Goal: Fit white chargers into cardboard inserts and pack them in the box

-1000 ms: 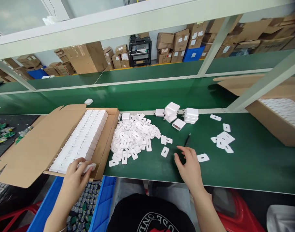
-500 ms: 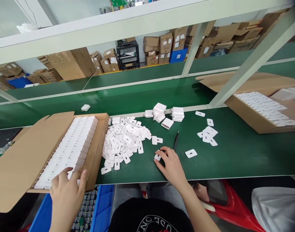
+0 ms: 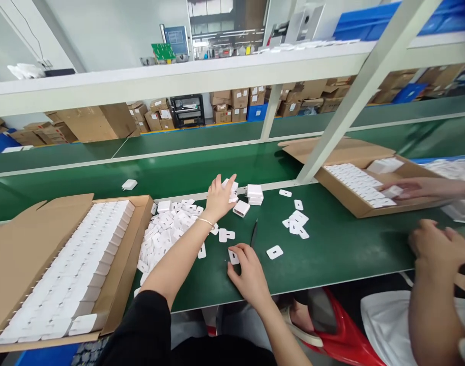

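Left hand [image 3: 217,201] at white charger [image 3: 235,186], 12 o'clock from slotted plate [image 3: 233,257]; can't tell if gripping. Right hand [image 3: 251,273] brackets plate on worktop [image 3: 293,269], clamp unclear. Best handled by edges, fingertips off slot.

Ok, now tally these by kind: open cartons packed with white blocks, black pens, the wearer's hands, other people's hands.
Cartons: 2 (left carton, right carton)
Black pen: 1
Wearer's hands: 2 (left hand, right hand)
Other people's hands: 2
Total: 7
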`<state>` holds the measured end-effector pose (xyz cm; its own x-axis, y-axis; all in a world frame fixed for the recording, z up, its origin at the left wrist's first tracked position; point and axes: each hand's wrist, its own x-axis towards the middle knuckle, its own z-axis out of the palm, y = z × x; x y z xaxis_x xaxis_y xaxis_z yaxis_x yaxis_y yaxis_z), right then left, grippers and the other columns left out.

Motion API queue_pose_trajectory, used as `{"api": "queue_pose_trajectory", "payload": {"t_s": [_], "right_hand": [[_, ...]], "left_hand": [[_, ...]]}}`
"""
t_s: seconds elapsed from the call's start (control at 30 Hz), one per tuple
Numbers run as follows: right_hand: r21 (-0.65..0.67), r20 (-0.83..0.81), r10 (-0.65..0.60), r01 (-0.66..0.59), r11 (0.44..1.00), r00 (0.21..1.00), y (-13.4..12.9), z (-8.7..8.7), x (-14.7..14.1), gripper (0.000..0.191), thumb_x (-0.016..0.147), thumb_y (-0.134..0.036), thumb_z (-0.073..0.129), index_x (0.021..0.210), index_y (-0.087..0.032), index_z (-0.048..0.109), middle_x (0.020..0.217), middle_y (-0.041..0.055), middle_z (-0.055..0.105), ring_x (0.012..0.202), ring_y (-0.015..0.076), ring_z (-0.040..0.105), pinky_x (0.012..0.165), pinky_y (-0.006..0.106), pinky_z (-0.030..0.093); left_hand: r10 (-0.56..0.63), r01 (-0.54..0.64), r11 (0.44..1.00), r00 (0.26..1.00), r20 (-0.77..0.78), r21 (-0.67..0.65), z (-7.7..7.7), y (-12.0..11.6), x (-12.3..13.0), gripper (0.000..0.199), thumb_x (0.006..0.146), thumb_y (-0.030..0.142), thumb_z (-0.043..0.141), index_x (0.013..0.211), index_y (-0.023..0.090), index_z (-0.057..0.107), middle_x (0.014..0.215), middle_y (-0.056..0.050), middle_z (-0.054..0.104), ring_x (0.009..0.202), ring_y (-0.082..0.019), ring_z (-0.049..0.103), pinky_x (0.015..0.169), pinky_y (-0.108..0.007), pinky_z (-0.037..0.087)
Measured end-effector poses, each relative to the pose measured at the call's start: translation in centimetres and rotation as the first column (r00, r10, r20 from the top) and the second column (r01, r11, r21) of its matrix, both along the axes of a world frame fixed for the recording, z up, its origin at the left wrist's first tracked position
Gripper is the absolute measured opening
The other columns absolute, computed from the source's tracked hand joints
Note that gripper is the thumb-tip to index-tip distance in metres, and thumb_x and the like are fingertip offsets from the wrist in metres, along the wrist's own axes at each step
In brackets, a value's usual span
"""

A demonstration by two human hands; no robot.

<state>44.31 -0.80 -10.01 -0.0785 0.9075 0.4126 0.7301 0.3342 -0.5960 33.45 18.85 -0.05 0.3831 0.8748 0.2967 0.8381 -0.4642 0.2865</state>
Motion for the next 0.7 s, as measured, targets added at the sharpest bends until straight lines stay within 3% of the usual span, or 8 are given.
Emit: {"api": "queue_pose_trajectory", "payload": {"t_s": [0.1, 0.2, 0.37, 0.5, 0.6, 0.7], "right_hand": [[0.007, 0.027, -0.073, 0.073, 0.997, 0.997, 0.0, 0.0, -0.1, 0.031, 0.09, -0.018, 0.064, 0.121, -0.021, 0.061, 0.111, 0.0103, 0.059, 0.102, 0.0281, 0.06, 0.09, 0.044, 0.055], [-0.012, 0.103, -0.106, 0.107, 0.994, 0.989, 0.0, 0.0, -0.1, 0.026, 0.09, -0.023, 0.069, 0.115, -0.02, 0.064, 0.103, 0.009, 0.059, 0.094, 0.0279, 0.059, 0.083, 0.044, 0.054], [-0.037, 0.123, -0.074, 0.079, 0.996, 0.99, 0.1, 0.1, 0.0, 0.025, 0.095, -0.015, 0.059, 0.119, -0.021, 0.063, 0.105, 0.0089, 0.061, 0.094, 0.0275, 0.059, 0.081, 0.043, 0.052], [-0.015, 0.056, -0.094, 0.095, 0.995, 0.994, 0.2, -0.4, 0.1, 0.024, 0.096, -0.013, 0.056, 0.119, -0.019, 0.06, 0.105, 0.0095, 0.064, 0.095, 0.0278, 0.061, 0.083, 0.043, 0.053], [0.001, 0.014, -0.124, 0.124, 0.992, 0.992, 0.2, -0.8, 0.1, 0.023, 0.097, -0.012, 0.051, 0.116, -0.02, 0.06, 0.096, 0.0072, 0.065, 0.087, 0.0256, 0.063, 0.079, 0.041, 0.054], [0.032, 0.037, -0.131, 0.13, 0.991, 0.991, 0.1, -0.8, 0.1, 0.025, 0.097, -0.013, 0.05, 0.118, -0.019, 0.06, 0.096, 0.0074, 0.066, 0.088, 0.0258, 0.065, 0.079, 0.041, 0.056]], "left_hand": [[-0.066, 0.066, 0.995, 0.998, 0.001, -0.078, 0.0, 2.7, 0.7, 0.068, 0.086, 0.019, 0.073, 0.149, 0.026, 0.049, 0.123, -0.014, 0.056, 0.115, -0.033, 0.061, 0.099, -0.044, 0.049], [-0.085, 0.087, 0.992, 0.996, 0.028, -0.094, 0.1, 1.5, -0.1, 0.057, 0.09, 0.017, 0.065, 0.146, 0.025, 0.054, 0.114, -0.012, 0.056, 0.107, -0.03, 0.063, 0.095, -0.041, 0.052], [-0.08, 0.093, 0.993, 0.985, 0.152, -0.078, -0.4, -7.4, -3.6, 0.054, 0.098, 0.023, 0.056, 0.151, 0.031, 0.045, 0.133, -0.012, 0.05, 0.121, -0.028, 0.059, 0.101, -0.039, 0.052], [-0.072, 0.103, 0.977, 0.983, 0.169, -0.185, -2.6, -14.5, -6.8, 0.055, 0.097, 0.016, 0.053, 0.148, 0.037, 0.048, 0.137, -0.011, 0.049, 0.123, -0.029, 0.059, 0.103, -0.044, 0.054], [-0.09, 0.112, 0.968, 0.99, 0.107, -0.223, -4.4, -17.1, -8.5, 0.06, 0.093, 0.006, 0.049, 0.146, 0.035, 0.051, 0.14, -0.013, 0.047, 0.13, -0.032, 0.054, 0.104, -0.049, 0.054], [-0.15, 0.163, 0.967, 0.985, 0.083, -0.194, -5.2, -18.0, -9.3, 0.061, 0.091, 0.004, 0.052, 0.144, 0.033, 0.052, 0.145, -0.013, 0.043, 0.139, -0.034, 0.046, 0.11, -0.054, 0.051]]}}
